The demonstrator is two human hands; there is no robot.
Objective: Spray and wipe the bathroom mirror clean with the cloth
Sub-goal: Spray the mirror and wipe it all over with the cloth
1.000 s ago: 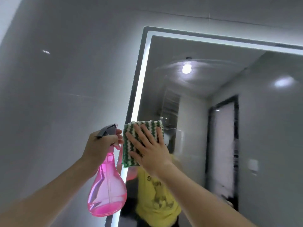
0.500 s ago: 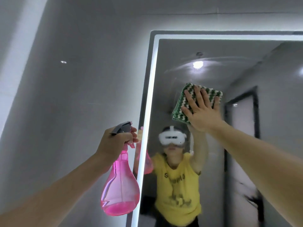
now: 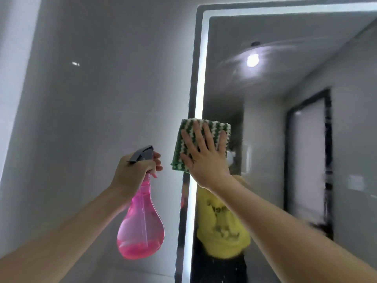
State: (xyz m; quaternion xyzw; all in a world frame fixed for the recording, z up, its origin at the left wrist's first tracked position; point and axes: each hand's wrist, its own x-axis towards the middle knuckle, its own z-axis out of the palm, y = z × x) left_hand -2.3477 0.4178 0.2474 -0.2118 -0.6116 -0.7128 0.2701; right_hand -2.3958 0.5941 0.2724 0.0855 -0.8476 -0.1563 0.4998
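- The left hand (image 3: 135, 170) is nearest, fingers curled round the neck of a pink spray bottle (image 3: 140, 227), with a finger by the grey trigger head (image 3: 142, 155). The bottle hangs upright just left of the mirror's lit strip (image 3: 201, 78), off the glass, with a shallow pool of pink liquid at its base.
- Next in depth, the right hand (image 3: 206, 158) lies flat with its fingers straight and spread, pressing a folded green-and-white striped cloth (image 3: 212, 129) against the mirror (image 3: 265, 119). The cloth sits at the mirror's left side, overlapping the lit strip, roughly midway down the part in view.
- On the glass itself, faint arcing smears show near the reflected ceiling light (image 3: 253, 60), well above and right of the cloth, and streaky marks run down the reflected door frame (image 3: 326, 160) far to the right of the lit strip.
- The step in hand looks like wiping; spraying seems to be on hold, since the nozzle is idle beside the frame.
- The next move likely calls for sweeping the cloth away from the lit strip toward those smears with steady flat pressure, keeping the cloth fully under the palm so it does not slip out.
- If the streaks resist, a fresh spray from the bottle, turned toward the glass, may be needed.
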